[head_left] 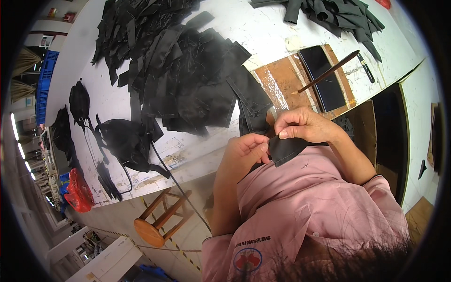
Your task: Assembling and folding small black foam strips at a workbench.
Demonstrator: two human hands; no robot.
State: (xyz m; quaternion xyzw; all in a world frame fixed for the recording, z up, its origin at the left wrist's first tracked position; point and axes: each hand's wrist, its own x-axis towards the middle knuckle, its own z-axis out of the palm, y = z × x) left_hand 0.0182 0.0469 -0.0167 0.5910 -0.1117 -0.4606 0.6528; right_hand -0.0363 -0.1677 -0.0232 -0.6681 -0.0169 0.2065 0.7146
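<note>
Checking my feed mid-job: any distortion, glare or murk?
Head view: fisheye bends the left edge of the white table; shiny tape on the brown board glares; ceiling lights burn white at far left; the black fabric pile loses detail; the held black piece shows a legible edge.

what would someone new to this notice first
Probably the big heap of black fabric pieces on the white table. Below and right of it, the left hand and right hand pinch a small black piece before a pink shirt. A red plastic bag stands out at left.
</note>
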